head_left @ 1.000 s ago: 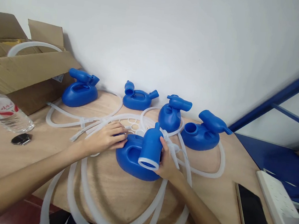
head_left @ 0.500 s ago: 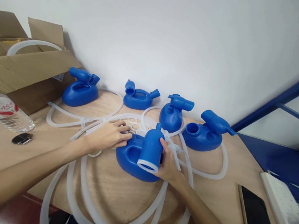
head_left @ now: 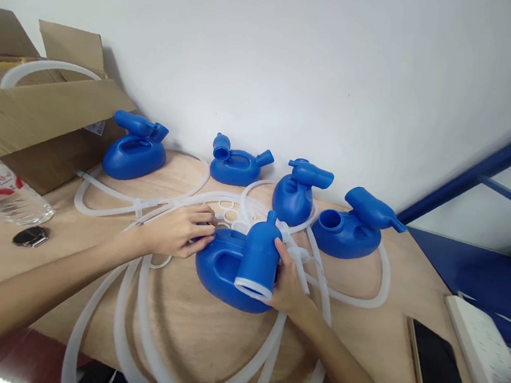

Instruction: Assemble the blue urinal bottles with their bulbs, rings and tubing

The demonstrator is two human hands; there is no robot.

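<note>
In the middle of the table, a blue plastic urinal bottle [head_left: 218,282] with a loop handle lies tilted. A blue bell-shaped funnel [head_left: 260,253], its wide mouth rimmed in white, sits at its right end. My right hand [head_left: 289,283] is closed round the right side of the funnel and bottle; some fingers are hidden behind them. At the bottle's upper left end is my left hand [head_left: 185,231], fingers bent together, what they pinch hidden. Just behind lie several white rings [head_left: 230,215]. Translucent corrugated hoses [head_left: 150,320] loop around the bottle and over the front edge.
Several similar blue bottles [head_left: 135,157] stand along the wall. At left are an open cardboard box [head_left: 58,113], a clear water bottle [head_left: 6,193] and a dark watch-like disc [head_left: 31,236]. To the right lie a phone [head_left: 441,375] and a white power strip [head_left: 485,356].
My left hand has shifted slightly left and its fingers have drawn back to the bottle's end. My right hand keeps its hold. The view has shifted a little.
</note>
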